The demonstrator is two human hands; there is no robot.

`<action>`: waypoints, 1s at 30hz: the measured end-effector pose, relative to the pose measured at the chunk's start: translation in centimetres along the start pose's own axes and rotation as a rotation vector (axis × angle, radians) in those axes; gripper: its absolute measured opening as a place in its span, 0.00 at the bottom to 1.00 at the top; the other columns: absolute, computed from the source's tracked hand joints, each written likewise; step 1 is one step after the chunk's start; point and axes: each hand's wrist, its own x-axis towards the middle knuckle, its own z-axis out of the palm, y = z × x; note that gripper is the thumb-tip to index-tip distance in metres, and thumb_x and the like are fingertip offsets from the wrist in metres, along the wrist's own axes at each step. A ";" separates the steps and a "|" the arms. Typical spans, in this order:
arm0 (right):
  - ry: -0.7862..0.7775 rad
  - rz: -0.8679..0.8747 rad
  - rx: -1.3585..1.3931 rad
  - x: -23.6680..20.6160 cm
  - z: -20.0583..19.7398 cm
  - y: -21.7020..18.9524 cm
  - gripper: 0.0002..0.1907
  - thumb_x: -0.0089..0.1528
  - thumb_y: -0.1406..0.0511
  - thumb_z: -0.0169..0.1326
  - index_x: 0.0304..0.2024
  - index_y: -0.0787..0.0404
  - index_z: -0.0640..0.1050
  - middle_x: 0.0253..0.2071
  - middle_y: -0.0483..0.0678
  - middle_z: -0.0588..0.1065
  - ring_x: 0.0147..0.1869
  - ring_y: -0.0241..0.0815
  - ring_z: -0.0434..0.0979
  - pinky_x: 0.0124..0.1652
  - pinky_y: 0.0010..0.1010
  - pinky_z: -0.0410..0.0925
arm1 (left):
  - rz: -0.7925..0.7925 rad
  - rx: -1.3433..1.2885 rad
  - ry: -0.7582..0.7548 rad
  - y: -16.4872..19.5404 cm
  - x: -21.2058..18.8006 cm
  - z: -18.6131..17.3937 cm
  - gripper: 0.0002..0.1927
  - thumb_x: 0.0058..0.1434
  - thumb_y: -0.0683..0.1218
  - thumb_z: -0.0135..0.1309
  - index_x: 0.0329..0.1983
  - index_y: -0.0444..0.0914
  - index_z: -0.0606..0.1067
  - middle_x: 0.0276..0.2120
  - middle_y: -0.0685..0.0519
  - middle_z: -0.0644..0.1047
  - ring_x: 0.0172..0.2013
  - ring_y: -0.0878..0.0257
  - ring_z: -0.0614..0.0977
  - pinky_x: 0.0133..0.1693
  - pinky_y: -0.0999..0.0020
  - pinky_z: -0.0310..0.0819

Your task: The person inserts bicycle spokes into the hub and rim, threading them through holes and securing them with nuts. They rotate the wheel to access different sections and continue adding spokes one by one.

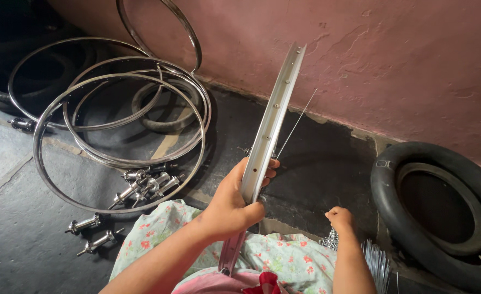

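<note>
Chrome-bright and drilled with spoke holes, a bicycle wheel rim [267, 130] stands on edge over a seated person's lap, tilted up toward a pink plaster wall [393, 60]. The left hand [232, 204] clamps its lower stretch, thumb across the near face and fingers [270, 166] curled round the far edge. 1 thin spoke [296, 124] slants out beside the rim, apparently threaded through a hole.

Judging from this, the rim is early in being laced with spokes. The right hand [341, 218] hovers low at the lap in a loose fist above a bundle of loose spokes [375, 261]; whether it pinches one cannot be told. A further spoke would need steady aim at a small hole while the left hand stops the rim turning.

Beyond the floral cloth [284, 258] covering the lap, several bare rims [120, 120] lie overlapped on the stone floor [17, 218], a cluster of chrome wheel hubs [145, 185] inside them and 2 more hubs [90, 231] nearer. A black tyre [436, 212] lies flat at right.

The rim's bottom end sinks behind cloth, the spoke's lower end hides behind the rim, and the far left corner is too dark to read.
</note>
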 end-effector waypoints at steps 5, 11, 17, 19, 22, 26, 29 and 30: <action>-0.004 0.010 -0.017 0.3 0.0 0.1 0.08 0.56 0.60 0.65 0.32 0.57 0.84 0.26 0.48 0.81 0.26 0.43 0.82 0.35 0.35 0.74 | -0.003 0.013 0.013 -0.1 0.1 0.2 0.36 0.46 0.33 0.47 0.63 0.33 0.68 0.59 0.49 0.74 0.60 0.60 0.74 0.65 0.64 0.65; -0.029 0.042 -0.075 0.5 -0.2 0.4 0.09 0.56 0.59 0.65 0.33 0.56 0.84 0.27 0.47 0.82 0.29 0.43 0.83 0.37 0.37 0.73 | 0.009 0.022 0.010 0.0 0.2 0.3 0.35 0.46 0.33 0.47 0.63 0.34 0.68 0.60 0.50 0.74 0.60 0.61 0.74 0.64 0.64 0.65; -0.025 0.064 -0.115 0.5 -0.1 0.7 0.09 0.55 0.57 0.66 0.33 0.53 0.85 0.27 0.46 0.82 0.32 0.42 0.83 0.39 0.36 0.73 | -0.002 0.025 0.001 0.0 0.3 0.4 0.36 0.46 0.33 0.46 0.63 0.34 0.68 0.59 0.50 0.74 0.61 0.61 0.74 0.65 0.64 0.64; -0.020 0.056 -0.120 0.6 -0.1 0.7 0.09 0.54 0.57 0.66 0.33 0.52 0.85 0.27 0.45 0.82 0.32 0.42 0.83 0.39 0.36 0.73 | 0.007 0.013 0.000 0.0 0.3 0.4 0.35 0.46 0.33 0.46 0.63 0.33 0.68 0.59 0.49 0.73 0.61 0.60 0.74 0.65 0.64 0.64; -0.019 0.062 -0.138 0.7 0.0 0.8 0.08 0.55 0.57 0.66 0.33 0.51 0.85 0.28 0.45 0.82 0.33 0.43 0.83 0.40 0.36 0.73 | 0.015 0.019 0.003 -0.1 0.3 0.4 0.35 0.47 0.33 0.46 0.63 0.33 0.68 0.59 0.49 0.73 0.61 0.60 0.74 0.65 0.64 0.65; -0.028 0.092 -0.136 1.0 0.2 0.9 0.08 0.55 0.57 0.66 0.34 0.51 0.85 0.28 0.45 0.82 0.34 0.43 0.84 0.40 0.36 0.73 | 0.018 0.036 0.003 -0.2 0.3 0.3 0.35 0.47 0.33 0.46 0.63 0.33 0.68 0.59 0.49 0.74 0.60 0.60 0.75 0.64 0.64 0.65; -0.027 0.084 -0.143 1.2 0.2 1.1 0.08 0.55 0.57 0.66 0.34 0.51 0.85 0.29 0.46 0.82 0.35 0.43 0.83 0.40 0.37 0.73 | 0.014 0.034 0.005 -0.3 0.5 0.3 0.35 0.47 0.33 0.47 0.63 0.33 0.68 0.59 0.49 0.74 0.60 0.60 0.75 0.64 0.64 0.66; -0.038 0.073 -0.137 1.2 0.2 1.0 0.08 0.55 0.58 0.66 0.33 0.52 0.85 0.28 0.46 0.82 0.35 0.43 0.83 0.40 0.37 0.73 | 0.014 0.023 0.005 -0.3 0.5 0.3 0.35 0.47 0.33 0.46 0.63 0.33 0.68 0.59 0.49 0.74 0.60 0.60 0.75 0.64 0.64 0.66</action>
